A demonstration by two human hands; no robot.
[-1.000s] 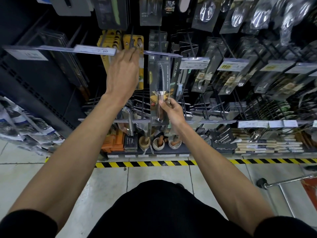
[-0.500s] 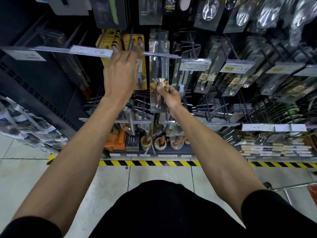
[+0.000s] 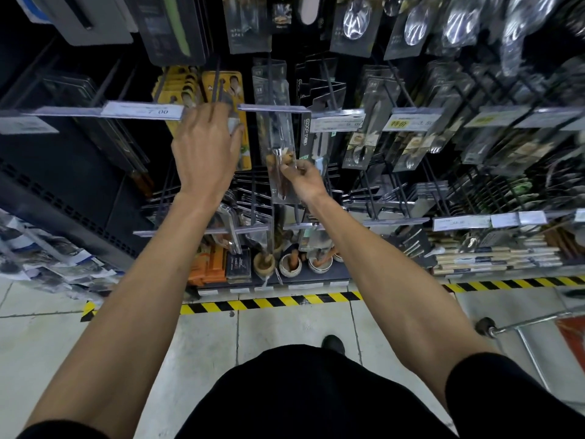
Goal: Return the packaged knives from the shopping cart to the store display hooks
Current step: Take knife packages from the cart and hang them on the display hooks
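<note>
A clear packaged knife (image 3: 276, 134) with a dark blade and brown handle hangs upright among the display hooks, its top behind the metal price rail (image 3: 272, 108). My right hand (image 3: 304, 180) pinches the package's lower part at the handle. My left hand (image 3: 205, 147) reaches up to the neighbouring display hook (image 3: 217, 87). Its fingertips touch the rod in front of yellow packages (image 3: 240, 90), and the thumb is spread to the right. Whether the knife's hang hole sits on a hook is hidden by the rail.
Rows of hooks with packaged spoons (image 3: 357, 23) and utensils fill the wall to the right. Small bowls (image 3: 289, 264) stand on the bottom shelf. Yellow-black tape (image 3: 269, 304) marks the floor edge. The shopping cart's metal frame (image 3: 519, 324) shows at lower right.
My right hand has lifted the packaged knife higher and pushed it further in towards the hooks. My left hand stays at the neighbouring hook.
</note>
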